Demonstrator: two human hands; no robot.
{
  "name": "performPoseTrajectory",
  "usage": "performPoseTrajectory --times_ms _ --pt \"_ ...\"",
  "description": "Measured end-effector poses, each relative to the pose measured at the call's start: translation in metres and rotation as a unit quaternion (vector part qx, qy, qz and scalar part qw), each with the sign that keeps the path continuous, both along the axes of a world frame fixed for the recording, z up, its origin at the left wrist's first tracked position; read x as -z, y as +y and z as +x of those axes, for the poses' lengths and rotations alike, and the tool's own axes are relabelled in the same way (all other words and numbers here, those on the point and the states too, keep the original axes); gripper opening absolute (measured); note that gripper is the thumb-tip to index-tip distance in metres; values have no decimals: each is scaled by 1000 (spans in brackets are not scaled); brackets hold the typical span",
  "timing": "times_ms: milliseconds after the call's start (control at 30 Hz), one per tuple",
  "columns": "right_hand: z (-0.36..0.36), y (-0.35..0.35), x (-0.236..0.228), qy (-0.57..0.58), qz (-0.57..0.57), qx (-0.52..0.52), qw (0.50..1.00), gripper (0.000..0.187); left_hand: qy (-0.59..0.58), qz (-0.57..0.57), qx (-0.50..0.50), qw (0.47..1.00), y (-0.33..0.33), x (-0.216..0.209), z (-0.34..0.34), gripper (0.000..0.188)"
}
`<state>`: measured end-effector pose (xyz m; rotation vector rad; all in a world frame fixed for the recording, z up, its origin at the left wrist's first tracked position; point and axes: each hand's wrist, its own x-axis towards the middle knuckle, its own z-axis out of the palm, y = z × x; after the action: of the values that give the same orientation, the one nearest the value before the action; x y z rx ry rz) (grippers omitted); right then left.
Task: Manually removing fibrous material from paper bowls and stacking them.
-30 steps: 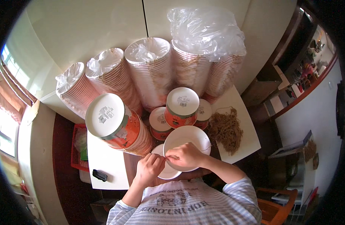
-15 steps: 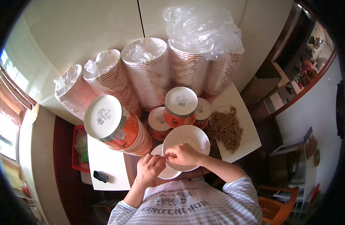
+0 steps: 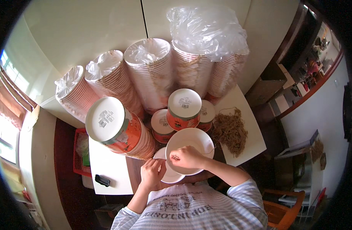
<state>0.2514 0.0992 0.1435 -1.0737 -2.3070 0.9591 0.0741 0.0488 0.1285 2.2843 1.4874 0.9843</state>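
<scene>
At the near edge of the table (image 3: 111, 163), the person wears a loose shirt (image 3: 206, 216) in white and pale grey-blue, its front crossed by thin stripes that bend with the cloth. A dark print (image 3: 176, 204) marks the chest, a drawing set between two curved rows of lettering, all upside down from above. Broader grey-blue and white bands ring the left sleeve (image 3: 124, 217) and the right sleeve (image 3: 248, 197), both roomy, leaving the forearms (image 3: 229, 173) and hands (image 3: 187, 157) bare.
</scene>
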Motion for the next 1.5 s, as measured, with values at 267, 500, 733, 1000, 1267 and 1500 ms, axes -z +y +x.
performPoseTrajectory --times_ms 267,500,733,1000,1267,1500 --pt "-1 1 -1 -2 -4 -3 1000 12 -7 -32 4 999 -1 3 0 8" --pt "-1 2 5 -3 -12 6 1000 13 -20 -59 3 998 -2 11 1 11" --pt "-2 1 6 -12 -18 22 1000 15 -38 -85 -13 996 -5 13 3 15" --pt "-1 1 4 -30 -26 17 999 16 -51 -101 -22 993 -6 16 4 15" --pt "-1 1 7 -26 -12 11 1000 13 -61 -101 -28 993 -5 16 6 14" --pt "-2 0 8 -32 -7 7 999 13 -73 -84 -28 993 -4 20 6 11"
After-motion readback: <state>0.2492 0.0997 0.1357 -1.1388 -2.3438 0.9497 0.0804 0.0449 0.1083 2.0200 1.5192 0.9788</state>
